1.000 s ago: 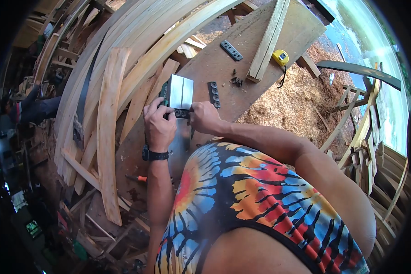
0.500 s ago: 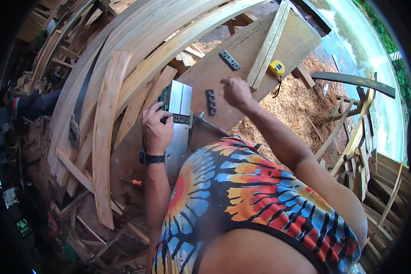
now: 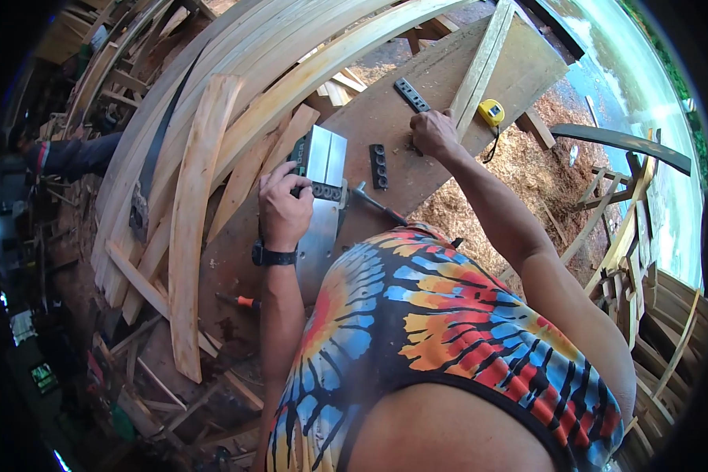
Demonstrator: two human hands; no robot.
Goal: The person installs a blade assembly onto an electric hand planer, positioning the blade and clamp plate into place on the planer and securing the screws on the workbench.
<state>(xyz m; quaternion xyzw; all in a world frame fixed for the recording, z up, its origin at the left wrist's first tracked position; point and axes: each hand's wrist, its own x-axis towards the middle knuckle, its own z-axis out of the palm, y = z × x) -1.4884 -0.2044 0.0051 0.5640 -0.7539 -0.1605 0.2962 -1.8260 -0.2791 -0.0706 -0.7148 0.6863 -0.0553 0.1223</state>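
Observation:
An electric planer [image 3: 326, 156] lies with its silver sole facing up on the brown board [image 3: 362, 130]. My left hand [image 3: 285, 208] is closed on its side, fingers bent at a dark bar with round holes [image 3: 326, 191] across the cutter slot. My right hand [image 3: 436, 134] is over the board with its fingers drawn together; whatever is between them is hidden. Just beyond its fingers rests a dark slotted bar [image 3: 411, 94]. Another dark bar with round holes [image 3: 378, 167] lies between my hands. Beside the planer is a T-handle wrench [image 3: 379, 204].
A yellow tape measure [image 3: 492, 112] sits near the board's right edge, by a long wooden strip [image 3: 484, 67]. Long curved planks [image 3: 189, 220] are stacked on the left. A screwdriver [image 3: 246, 302] lies near my left forearm. Wood shavings [image 3: 527, 185] cover the ground at right.
My right hand has moved away from me across the board, close to the slotted bar. My left hand stays at the planer. The whole view has shifted slightly.

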